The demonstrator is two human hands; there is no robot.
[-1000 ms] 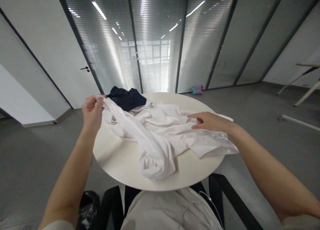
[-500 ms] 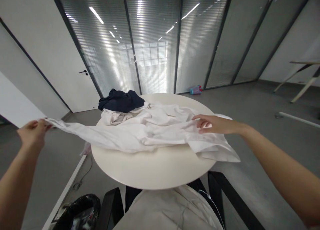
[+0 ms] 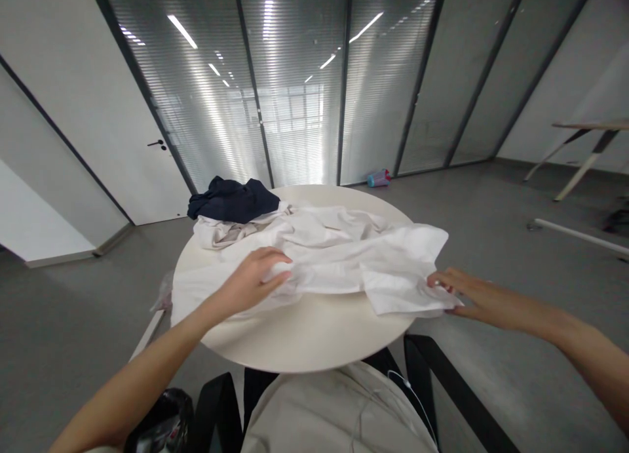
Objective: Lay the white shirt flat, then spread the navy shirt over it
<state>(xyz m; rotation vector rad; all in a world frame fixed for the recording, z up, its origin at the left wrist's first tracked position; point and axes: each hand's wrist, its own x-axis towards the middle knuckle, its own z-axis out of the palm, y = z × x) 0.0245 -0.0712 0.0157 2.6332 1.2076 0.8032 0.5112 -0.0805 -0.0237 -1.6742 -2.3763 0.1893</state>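
Note:
A crumpled white garment [image 3: 344, 256] lies spread across a round white table [image 3: 304, 335]. My left hand [image 3: 250, 279] rests on its near left part, fingers closed over a fold of the cloth. At the table's right edge, my right hand [image 3: 466, 294] pinches the garment's lower right corner, which hangs slightly past the rim. A dark navy garment [image 3: 230, 200] is bunched at the far left of the table, touching the white one.
I sit in a black chair [image 3: 442, 387] close to the table. A black bag [image 3: 157, 423] sits on the floor at my lower left. A small bottle [image 3: 377, 177] lies by the glass wall. Another table's legs [image 3: 580, 164] stand at the right.
My left hand, which held a sleeve stretched far out to the left, has come back onto the table and laid it down. My right hand slid to the garment's right corner.

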